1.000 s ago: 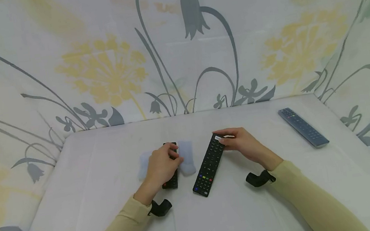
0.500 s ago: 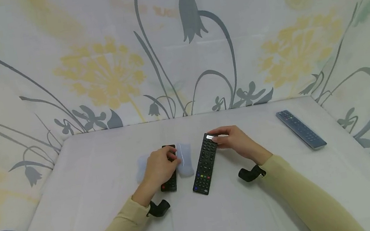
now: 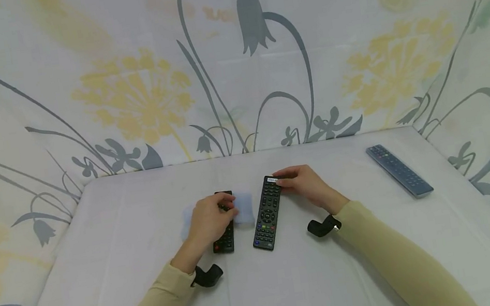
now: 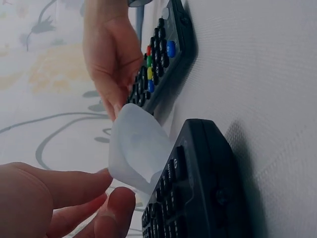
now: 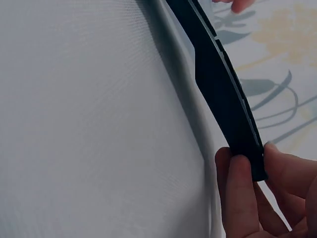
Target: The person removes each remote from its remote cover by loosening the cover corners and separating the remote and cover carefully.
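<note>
My left hand (image 3: 207, 220) is over a black remote control (image 3: 225, 240) that lies on a pale blue cloth (image 3: 244, 208). In the left wrist view, thumb and fingertips pinch a raised edge of the cloth (image 4: 141, 144) beside that remote. The hand hides part of the remote's keys. My right hand (image 3: 304, 182) grips the far end of a second black remote control (image 3: 267, 215), which has a white label. The right wrist view shows this remote (image 5: 223, 94) tilted, thumb on one face and fingers on the other, its held end off the table.
A dark blue-grey remote control (image 3: 399, 171) lies at the back right of the white-covered table (image 3: 293, 292). Floral fabric (image 3: 233, 71) hangs at the back and sides. A black wrist camera (image 3: 208, 276) sits by each cuff.
My right hand has moved left with the labelled remote, which is now more upright in the view and nearer the other one. The cloth's right flap looks shorter; my left hand stays nearly in place.
</note>
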{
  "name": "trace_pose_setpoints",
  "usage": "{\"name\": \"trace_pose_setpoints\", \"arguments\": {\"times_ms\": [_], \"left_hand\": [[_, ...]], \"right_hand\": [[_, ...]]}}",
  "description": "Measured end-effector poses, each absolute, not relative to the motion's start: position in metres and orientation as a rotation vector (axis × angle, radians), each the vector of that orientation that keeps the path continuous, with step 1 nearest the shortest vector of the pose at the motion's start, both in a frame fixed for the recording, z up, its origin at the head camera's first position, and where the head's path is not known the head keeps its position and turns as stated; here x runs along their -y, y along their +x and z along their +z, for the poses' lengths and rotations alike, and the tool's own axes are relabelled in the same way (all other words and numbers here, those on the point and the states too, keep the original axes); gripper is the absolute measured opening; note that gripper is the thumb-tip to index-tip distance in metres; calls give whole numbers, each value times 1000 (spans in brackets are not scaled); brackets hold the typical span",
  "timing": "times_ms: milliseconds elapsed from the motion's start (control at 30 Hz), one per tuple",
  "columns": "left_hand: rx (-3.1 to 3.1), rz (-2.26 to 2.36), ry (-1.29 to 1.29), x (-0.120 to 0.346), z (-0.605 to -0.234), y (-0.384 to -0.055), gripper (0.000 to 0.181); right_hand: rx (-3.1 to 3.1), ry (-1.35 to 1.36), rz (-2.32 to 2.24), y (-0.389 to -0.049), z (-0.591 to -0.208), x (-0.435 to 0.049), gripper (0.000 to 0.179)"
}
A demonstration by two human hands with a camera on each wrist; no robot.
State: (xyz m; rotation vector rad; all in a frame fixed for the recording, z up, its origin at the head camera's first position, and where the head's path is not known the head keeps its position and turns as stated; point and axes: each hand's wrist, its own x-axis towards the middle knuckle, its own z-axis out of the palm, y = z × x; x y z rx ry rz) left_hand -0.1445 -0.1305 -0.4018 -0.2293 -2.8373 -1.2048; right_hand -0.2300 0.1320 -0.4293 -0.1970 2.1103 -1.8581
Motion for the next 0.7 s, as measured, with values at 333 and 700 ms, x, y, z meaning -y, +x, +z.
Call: {"name": "trace_pose_setpoints", "arguments": {"times_ms": [333,700], "left_hand": [[2804,-1246,-213,138,-396,-141,19],[2796,-1292,-261,148,-386,-131,15]], "right_hand": [[-2354,-213,-1697,-233,-432,-122,39],[-2394,-236,-1671,-231,-428,-115,36]]}}
